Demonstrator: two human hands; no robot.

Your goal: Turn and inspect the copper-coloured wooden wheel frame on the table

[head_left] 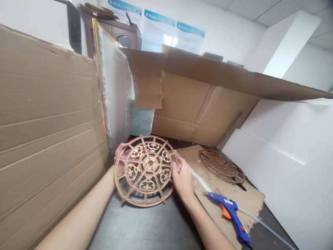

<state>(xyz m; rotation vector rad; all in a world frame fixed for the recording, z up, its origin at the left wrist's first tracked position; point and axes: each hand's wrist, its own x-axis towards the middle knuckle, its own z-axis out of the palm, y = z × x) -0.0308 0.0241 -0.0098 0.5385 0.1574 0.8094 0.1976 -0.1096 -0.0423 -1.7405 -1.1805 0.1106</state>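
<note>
— Where is the wheel right now?

— I have the gold openwork wheel (146,170) up off the tabletop (145,229), tilted so its face looks back at me, straight ahead of me and a little left of centre.

— And the hands?

— They sit on opposite sides of the rim. My left hand (121,150) is behind the upper left edge, fingers showing through the gaps, closed on the rim. My right hand (182,178) pinches the right edge, thumb in front. So both are clamped on the wheel, held apart by its full width.

— Which hand is nearer to anything else?

— The right. Just beyond it lies a sheet of cardboard (234,198), and on that a second wheel (222,166), flat, well clear of the one I hold. Nearer me on the same sheet lies a blue glue gun (230,213), nozzle pointing left toward my right wrist, handle running away to the lower right.

— And on the left?

— Only a tall cardboard wall (49,139), close beside my left forearm.
</note>
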